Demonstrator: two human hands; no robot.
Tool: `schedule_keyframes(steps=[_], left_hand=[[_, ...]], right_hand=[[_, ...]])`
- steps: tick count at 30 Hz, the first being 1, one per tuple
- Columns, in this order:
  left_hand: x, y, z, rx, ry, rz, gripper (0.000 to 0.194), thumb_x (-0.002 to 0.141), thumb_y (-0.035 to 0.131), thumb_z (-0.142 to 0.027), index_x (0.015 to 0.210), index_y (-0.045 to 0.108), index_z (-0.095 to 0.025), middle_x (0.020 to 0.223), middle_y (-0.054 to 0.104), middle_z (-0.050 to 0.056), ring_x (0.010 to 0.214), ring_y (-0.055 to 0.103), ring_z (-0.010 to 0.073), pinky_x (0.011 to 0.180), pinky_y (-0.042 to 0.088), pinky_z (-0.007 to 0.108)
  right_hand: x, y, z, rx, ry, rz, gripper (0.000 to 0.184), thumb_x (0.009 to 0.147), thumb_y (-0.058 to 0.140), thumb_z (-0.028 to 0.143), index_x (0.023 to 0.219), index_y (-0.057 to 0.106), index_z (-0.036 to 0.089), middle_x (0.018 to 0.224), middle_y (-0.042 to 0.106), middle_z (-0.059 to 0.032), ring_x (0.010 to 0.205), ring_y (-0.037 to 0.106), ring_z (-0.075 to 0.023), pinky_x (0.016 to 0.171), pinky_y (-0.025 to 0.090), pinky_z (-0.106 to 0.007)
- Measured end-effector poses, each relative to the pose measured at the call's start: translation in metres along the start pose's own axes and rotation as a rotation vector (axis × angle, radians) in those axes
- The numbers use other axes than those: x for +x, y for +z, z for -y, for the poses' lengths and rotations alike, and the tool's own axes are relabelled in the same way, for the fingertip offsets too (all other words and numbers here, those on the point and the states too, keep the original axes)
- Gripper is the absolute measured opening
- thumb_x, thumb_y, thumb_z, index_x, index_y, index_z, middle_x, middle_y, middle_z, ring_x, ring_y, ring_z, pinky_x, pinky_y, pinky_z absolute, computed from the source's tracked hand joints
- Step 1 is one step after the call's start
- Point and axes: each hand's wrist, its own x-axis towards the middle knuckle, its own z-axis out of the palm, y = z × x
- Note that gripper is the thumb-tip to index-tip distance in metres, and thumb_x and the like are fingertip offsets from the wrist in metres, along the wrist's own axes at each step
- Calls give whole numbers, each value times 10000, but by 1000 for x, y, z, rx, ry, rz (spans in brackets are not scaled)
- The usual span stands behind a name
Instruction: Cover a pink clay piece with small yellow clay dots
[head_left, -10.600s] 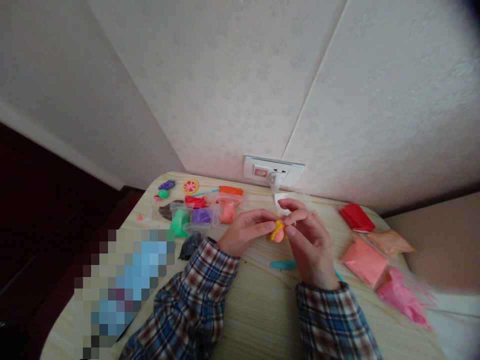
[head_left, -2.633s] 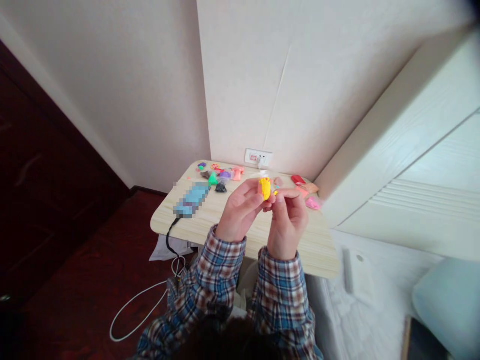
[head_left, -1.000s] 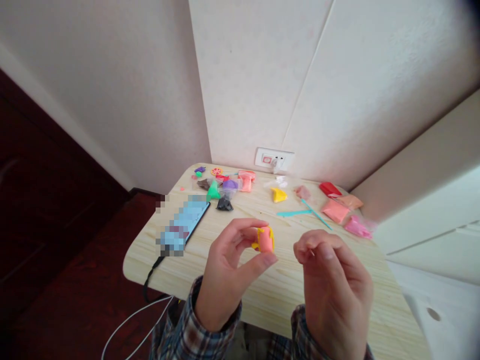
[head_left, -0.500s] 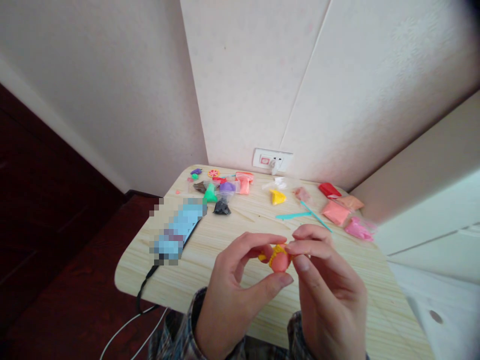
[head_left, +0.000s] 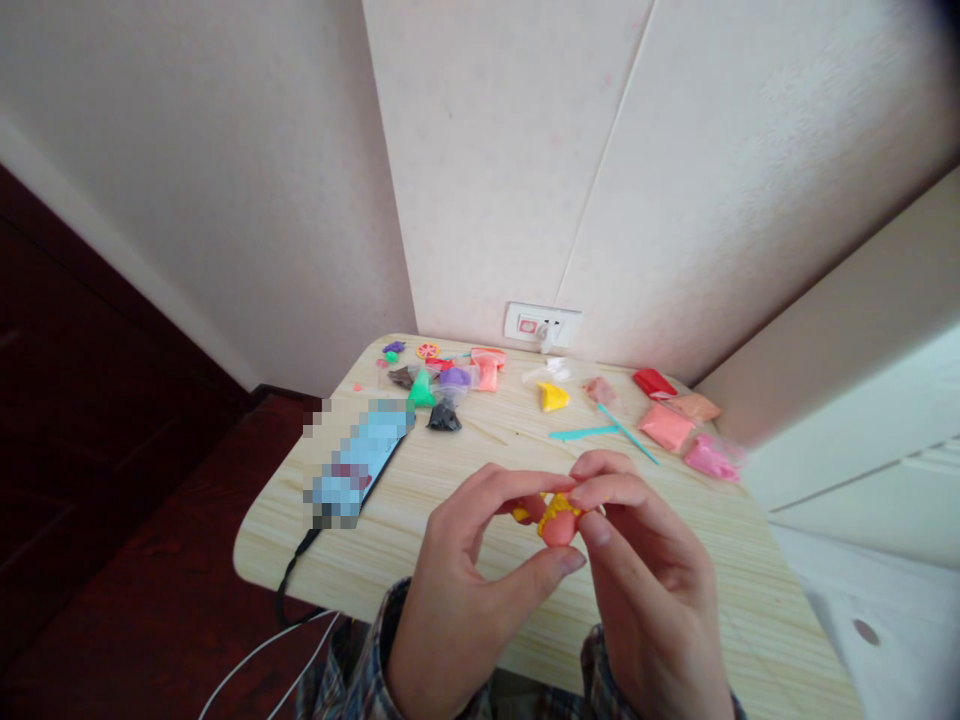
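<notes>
One wood-grain desk [head_left: 315, 560] lies below; over its near half, the left hand [head_left: 465, 580] grips and the right hand [head_left: 652, 570] pinches, from the right, the same small pink-and-yellow clay piece [head_left: 559, 527], rounded pink end facing the person.

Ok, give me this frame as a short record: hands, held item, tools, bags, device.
Left hand: holding a small coral-and-yellow clay-like piece between thumb and forefinger
Right hand: fingers at the piece's right side; exact grip unclear
Tools: flat turquoise strip; thin turquoise stick
Bags, left: green bag, black bag, among others
Bags, right: red packet, bright pink bag, among others
Device: flat, blue-screened device, pixelated
</notes>
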Motion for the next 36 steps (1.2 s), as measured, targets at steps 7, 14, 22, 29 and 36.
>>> schedule_keyframes(steps=[7, 14, 22, 29, 36], left_hand=[[-1, 2, -2, 7, 1, -4, 283, 773, 853, -136, 1011, 836, -287, 931, 810, -26, 889, 734, 161, 862, 560, 269], [0, 3, -9, 69, 38, -26, 278, 761, 847, -130, 1000, 836, -270, 879, 801, -39, 827, 713, 124, 815, 563, 229], [0, 3, -7, 198, 102, -65, 328, 782, 820, -97, 1016, 828, -327, 913, 800, -67, 865, 731, 112, 830, 562, 211], [-1, 3, -8, 232, 145, -72, 322, 781, 822, -89, 1009, 824, -316, 907, 806, -69, 854, 734, 106, 819, 571, 189], [2, 4, -9, 302, 244, -64, 326, 788, 795, -51, 1010, 827, -288, 897, 808, -59, 834, 757, 95, 803, 587, 158]], right_hand=[[-2, -1, -3, -56, -75, -5, 116, 973, 752, 317, 960, 851, 375, 968, 707, 4, 985, 664, -147, 840, 538, -240], [-6, 3, -5, -279, -279, -126, 266, 980, 709, 176, 1045, 853, 389, 1071, 701, 6, 1062, 636, -163, 893, 514, -289], [-2, 1, -2, -93, -84, -32, 145, 971, 751, 284, 968, 846, 394, 1029, 730, 25, 1029, 661, -142, 875, 524, -250], [0, 3, -1, -58, -70, -60, 110, 959, 772, 340, 975, 860, 404, 1010, 736, 26, 1017, 666, -123, 894, 530, -204], [3, 0, 1, 101, 68, -12, 74, 909, 826, 359, 970, 842, 397, 1003, 711, 26, 990, 673, -137, 877, 549, -224]])
